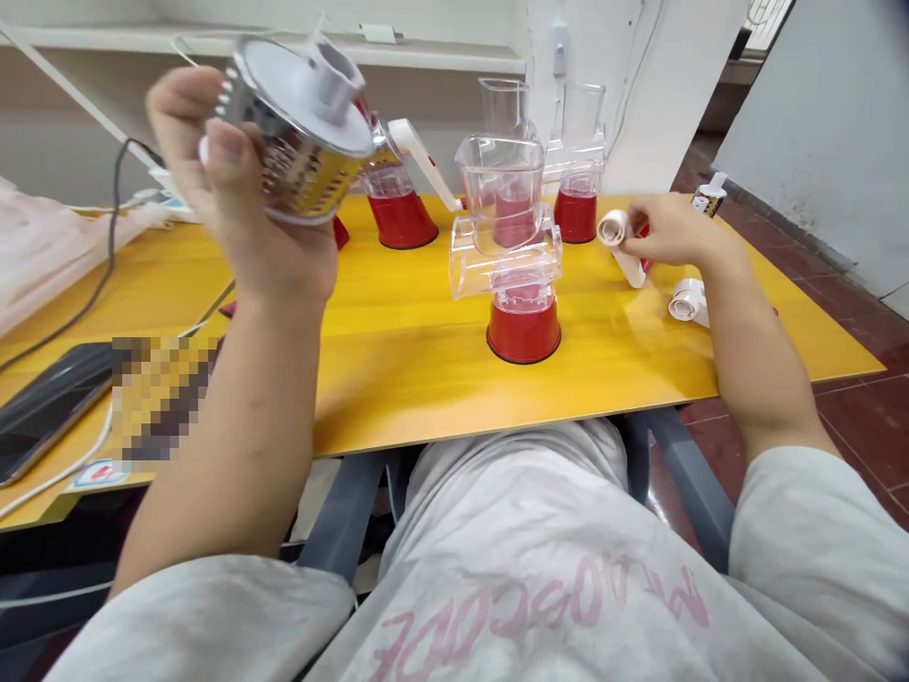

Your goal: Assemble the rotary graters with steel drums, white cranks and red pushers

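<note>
My left hand [241, 189] is raised at the upper left, its fingers wrapped round a metal grater drum [302, 161]. The drum is tilted, with its white end cap and hollow hub facing right. At the right, my right hand [664, 230] grips a white crank handle [629, 251] with a round socket end, low over the table. Between my hands stands a clear plastic grater body [504, 256] with a hopper on top and a red base [524, 327]. A second white crank handle [687, 301] lies near my right forearm, which partly hides it.
Behind stand more clear grater bodies [582, 142] on red bases, one fitted with a white crank [426, 166]. Another drum [708, 196] is at the table's right side. A phone [53, 398], cables and a pink plastic bag [63, 251] lie at left. A shelf [440, 57] runs above the back.
</note>
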Action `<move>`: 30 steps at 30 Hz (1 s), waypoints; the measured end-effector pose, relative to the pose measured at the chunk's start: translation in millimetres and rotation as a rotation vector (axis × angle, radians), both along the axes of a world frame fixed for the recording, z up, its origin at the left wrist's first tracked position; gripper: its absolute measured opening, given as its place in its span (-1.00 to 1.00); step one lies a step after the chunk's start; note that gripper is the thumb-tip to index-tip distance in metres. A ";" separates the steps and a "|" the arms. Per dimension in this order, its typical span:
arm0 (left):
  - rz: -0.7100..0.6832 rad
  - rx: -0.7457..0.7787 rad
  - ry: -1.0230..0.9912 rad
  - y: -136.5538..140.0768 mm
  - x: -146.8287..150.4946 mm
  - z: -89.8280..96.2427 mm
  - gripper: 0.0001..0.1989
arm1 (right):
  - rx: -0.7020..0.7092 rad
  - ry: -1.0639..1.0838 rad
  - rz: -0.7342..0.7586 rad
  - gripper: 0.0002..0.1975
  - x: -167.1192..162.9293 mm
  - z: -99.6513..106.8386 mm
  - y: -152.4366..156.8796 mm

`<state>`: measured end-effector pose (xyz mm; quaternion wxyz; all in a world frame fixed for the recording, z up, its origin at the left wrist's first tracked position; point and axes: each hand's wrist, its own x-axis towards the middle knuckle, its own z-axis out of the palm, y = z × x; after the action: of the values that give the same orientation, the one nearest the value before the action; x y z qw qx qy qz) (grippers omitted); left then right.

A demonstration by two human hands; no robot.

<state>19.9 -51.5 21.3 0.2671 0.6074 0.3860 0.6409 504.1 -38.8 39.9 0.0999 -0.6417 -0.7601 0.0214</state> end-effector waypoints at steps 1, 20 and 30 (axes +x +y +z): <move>-0.013 0.067 -0.087 -3.8 5.4 -4.4 -0.01 | 0.047 0.089 0.013 -0.76 0.4 1.2 -2.6; -0.500 -0.260 -0.261 40.9 -11.1 -53.6 -0.33 | 0.020 1.485 0.406 -0.37 -52.0 -24.9 -7.4; -0.373 -0.237 -0.335 52.8 2.1 -60.4 -0.24 | 0.181 1.402 0.557 -0.20 -84.1 -42.4 -23.4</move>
<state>22.0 1.2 -39.1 0.5098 0.5181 0.2904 0.6224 419.9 -62.2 -2.6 0.6025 -0.2518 -0.6515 0.3862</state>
